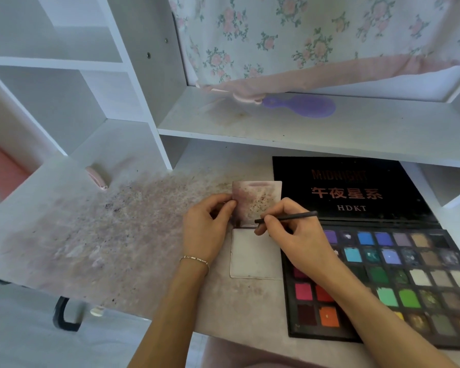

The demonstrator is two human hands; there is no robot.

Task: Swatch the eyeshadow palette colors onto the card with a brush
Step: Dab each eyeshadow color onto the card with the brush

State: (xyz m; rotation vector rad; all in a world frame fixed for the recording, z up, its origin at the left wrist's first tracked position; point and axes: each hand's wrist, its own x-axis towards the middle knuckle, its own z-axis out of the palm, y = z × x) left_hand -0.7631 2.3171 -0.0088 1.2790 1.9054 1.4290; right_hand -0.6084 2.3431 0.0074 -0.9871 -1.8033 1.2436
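Near the bench's point(64, 235) front edge, the left hand point(205, 229) pinches the stained white card point(258, 200) by its left side. The right hand point(290, 229) grips a thin black brush point(290, 217), tip at the card's lower edge, beside the open black multicolour eyeshadow palette point(383, 274).

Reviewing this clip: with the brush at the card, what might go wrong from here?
1. The left hand pinches only the left edge of the upper card, so brush pressure from the right hand may shift or tilt it.
2. The right forearm lies over the open palette; it may smear the pans or pick up pigment.
3. The desk is dusted with loose powder, which may dirty the lower card.
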